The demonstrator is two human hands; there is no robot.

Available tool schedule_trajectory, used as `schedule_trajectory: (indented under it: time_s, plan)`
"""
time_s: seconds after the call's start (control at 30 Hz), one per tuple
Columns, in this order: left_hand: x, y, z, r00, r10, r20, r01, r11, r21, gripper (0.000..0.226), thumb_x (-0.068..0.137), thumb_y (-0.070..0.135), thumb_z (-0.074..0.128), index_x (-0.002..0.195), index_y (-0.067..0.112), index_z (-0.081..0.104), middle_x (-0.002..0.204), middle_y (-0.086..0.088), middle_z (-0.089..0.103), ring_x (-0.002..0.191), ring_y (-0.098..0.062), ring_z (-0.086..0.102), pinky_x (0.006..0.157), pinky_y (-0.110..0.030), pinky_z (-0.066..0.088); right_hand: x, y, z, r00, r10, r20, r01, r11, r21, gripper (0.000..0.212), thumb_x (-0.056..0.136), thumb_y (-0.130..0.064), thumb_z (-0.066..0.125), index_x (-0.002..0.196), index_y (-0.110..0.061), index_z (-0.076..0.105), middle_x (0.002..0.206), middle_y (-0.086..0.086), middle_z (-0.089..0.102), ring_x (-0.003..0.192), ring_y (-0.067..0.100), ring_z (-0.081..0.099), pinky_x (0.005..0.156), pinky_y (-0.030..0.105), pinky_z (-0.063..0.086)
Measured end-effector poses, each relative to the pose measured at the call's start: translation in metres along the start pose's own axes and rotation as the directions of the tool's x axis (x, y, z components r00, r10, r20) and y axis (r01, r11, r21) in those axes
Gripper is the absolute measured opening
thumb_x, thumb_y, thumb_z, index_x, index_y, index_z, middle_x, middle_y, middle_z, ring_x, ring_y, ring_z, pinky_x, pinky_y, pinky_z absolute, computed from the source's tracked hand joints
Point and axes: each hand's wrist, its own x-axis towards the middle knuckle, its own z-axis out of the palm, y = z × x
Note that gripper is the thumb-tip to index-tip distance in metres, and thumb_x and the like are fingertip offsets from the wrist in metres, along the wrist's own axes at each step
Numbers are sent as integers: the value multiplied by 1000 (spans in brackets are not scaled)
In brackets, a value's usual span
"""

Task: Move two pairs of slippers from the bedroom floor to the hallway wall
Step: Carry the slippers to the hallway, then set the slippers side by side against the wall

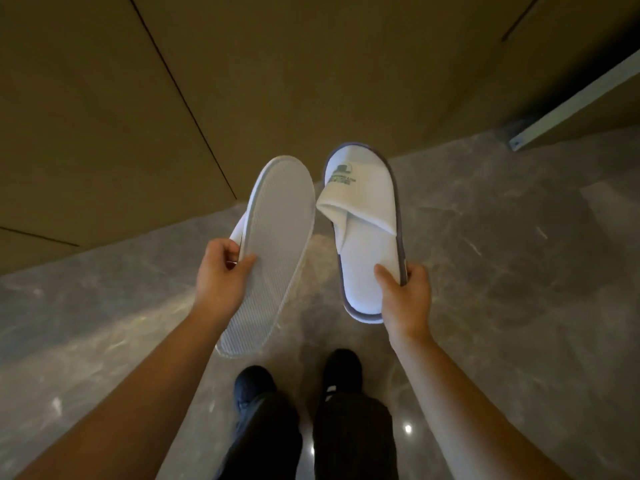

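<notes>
On my far left a tan panelled wall (pixel 104 116) runs down to the grey marble floor (pixel 502 237), with dark seams crossing the panels. My left hand (pixel 221 275) comes next, held out in front of me with its fingers curled shut around the edge of a white slipper (pixel 273 244). My thumb lies flat on the ribbed sole, which faces up toward me, and the other fingers wrap behind, under the side I cannot see. This sole-up slipper tilts, toe end high near the wall, heel hanging low above my feet.

Just beside it, toes nearly touching, is the second white slipper (pixel 363 220), right way up, with a grey trim and a small green logo on its upper. My right hand (pixel 405 299) pinches its heel end closed, thumb on the footbed, fingers under the rim.

Both slippers are in the air, off the floor, close to the wall.

Below them stand my two dark shoes (pixel 294 379) and dark trousers. At far right a pale door edge (pixel 571 102) slants down to the floor.
</notes>
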Motion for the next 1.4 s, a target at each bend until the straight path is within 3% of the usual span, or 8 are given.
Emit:
schedule_trajectory:
  time_s: [0.23,0.4,0.63,0.73,0.9,1.0,1.17,1.4]
  plan:
    - [94,-116,86,999,-22,-41,21,1000,-16,32,79,11,59,64,28,37,65,6,42,60,-10,42,58,-25,38,112,134,95,999,44,-6,-44,999,22,19,78,-11,61,89,-6,45,72,-2,48,75,21,48,49,6,38]
    - [165,-184,140,998,58,-35,-57,998,21,29,79,14,58,64,29,38,65,6,43,59,-10,42,57,-29,40,187,215,156,1000,28,12,-27,1000,-12,35,81,-15,59,107,4,46,97,12,52,86,25,51,73,32,41]
    - [229,-232,198,989,144,-14,-144,989,21,29,80,14,59,64,30,40,66,5,45,60,-10,43,56,-25,38,275,282,186,996,22,-85,-19,999,43,36,80,-14,61,106,6,47,95,11,50,84,26,50,71,31,39]
    - [233,-227,217,985,174,-4,-173,985,21,29,80,14,59,65,30,40,67,6,45,60,-8,43,56,-23,39,293,291,188,995,51,-82,-47,998,49,44,78,-15,65,109,7,45,98,12,50,89,27,50,75,33,41]
    - [224,-218,234,981,191,36,-191,981,26,30,82,12,57,66,30,38,68,5,43,61,-11,42,61,-29,41,289,283,184,989,-109,-101,80,963,-259,70,69,-20,73,126,2,40,131,23,46,122,37,41,102,37,31]
    - [217,-218,242,970,216,110,-223,973,56,31,81,12,58,66,30,38,70,6,45,64,-11,44,62,-27,41,272,268,194,983,-171,59,172,985,-1,66,70,-20,72,127,-7,40,129,13,48,118,26,47,98,24,44]
    - [208,-217,243,864,354,359,-387,922,24,33,77,6,62,69,31,42,71,9,46,67,-8,46,62,-15,39,255,240,213,934,-117,338,-9,937,349,95,66,-25,74,138,-28,12,140,-1,30,128,19,35,106,39,39]
    - [197,-224,229,842,368,395,-377,924,-58,38,71,4,68,75,36,46,75,10,50,71,-7,51,66,-12,42,248,221,231,963,-40,268,-26,971,239,110,56,-36,78,139,-32,6,147,7,25,128,24,38,105,42,39]
